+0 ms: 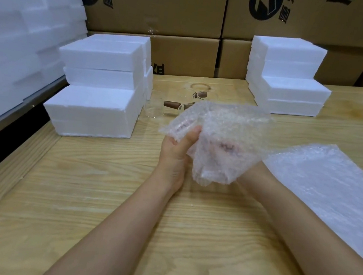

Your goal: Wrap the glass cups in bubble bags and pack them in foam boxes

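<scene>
1. Left hand (176,147) pinches the left edge of the bubble bag (220,123). The thumb lies on top of the film and the fingers are hidden behind it.
2. Right hand (226,148) is up inside the bag from below and shows only as a pink blur through the film. Can't tell whether its fingers are spread or curled.
3. The bag is crumpled and held above the table (101,196) between both hands, mid-view. Can't tell if a cup is in it.
4. Glass cups (154,109) stand on the table just behind the bag, which partly hides them. 2 brown handles show.
5. Foam boxes (98,87) are stacked at left, just beside the cups. Second stack (288,81) stands back right, well apart from the hands.
6. Flat pile of bubble bags (330,177) lies on the table beside the right forearm.
7. Cardboard cartons (179,8) line the back. Foam wall (18,28) fills the left edge.
</scene>
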Demonstrator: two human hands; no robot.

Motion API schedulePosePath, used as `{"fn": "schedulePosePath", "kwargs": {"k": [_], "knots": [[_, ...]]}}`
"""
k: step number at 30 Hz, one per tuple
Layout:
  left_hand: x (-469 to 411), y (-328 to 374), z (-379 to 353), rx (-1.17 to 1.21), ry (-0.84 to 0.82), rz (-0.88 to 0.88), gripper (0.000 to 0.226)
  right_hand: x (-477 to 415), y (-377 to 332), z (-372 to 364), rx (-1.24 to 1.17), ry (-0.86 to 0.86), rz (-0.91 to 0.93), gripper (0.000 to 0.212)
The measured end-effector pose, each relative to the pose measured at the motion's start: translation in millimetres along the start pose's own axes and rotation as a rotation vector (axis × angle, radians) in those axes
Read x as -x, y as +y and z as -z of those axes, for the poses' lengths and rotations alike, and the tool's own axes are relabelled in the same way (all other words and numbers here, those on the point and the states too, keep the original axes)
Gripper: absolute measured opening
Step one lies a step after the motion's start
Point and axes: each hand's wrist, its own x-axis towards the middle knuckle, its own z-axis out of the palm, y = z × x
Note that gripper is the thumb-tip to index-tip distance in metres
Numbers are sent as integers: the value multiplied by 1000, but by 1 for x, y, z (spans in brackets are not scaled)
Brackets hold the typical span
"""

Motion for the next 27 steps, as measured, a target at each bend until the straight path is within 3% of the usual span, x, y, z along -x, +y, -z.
{"fn": "schedulePosePath", "kwargs": {"k": [3,5,8,10,14,17,20,22,23,24,27], "knots": [[-1,1,2,4,43,10,97,10,-14,4,200,-136,302,40],[-2,2,4,39,68,53,91,11,-10,13,328,-162,364,29],[-3,7,4,116,86,92,113,4,-6,30,441,-95,365,15],[-5,11,6,172,98,103,109,2,-8,38,359,-4,366,17],[-10,8,15,191,114,142,73,-2,-13,51,-73,238,368,25],[-9,7,14,147,113,154,71,-2,-15,56,-305,180,390,12],[-10,6,15,148,118,146,68,0,-16,53,-385,-66,340,56],[-10,6,16,146,122,139,65,0,-16,47,-275,-110,290,86],[-10,6,16,149,125,141,64,0,-16,44,-249,-98,278,90],[-10,6,16,154,133,143,63,-1,-16,41,-260,-73,279,88],[-11,7,17,166,132,146,60,-5,-21,39,-329,163,356,52]]}}
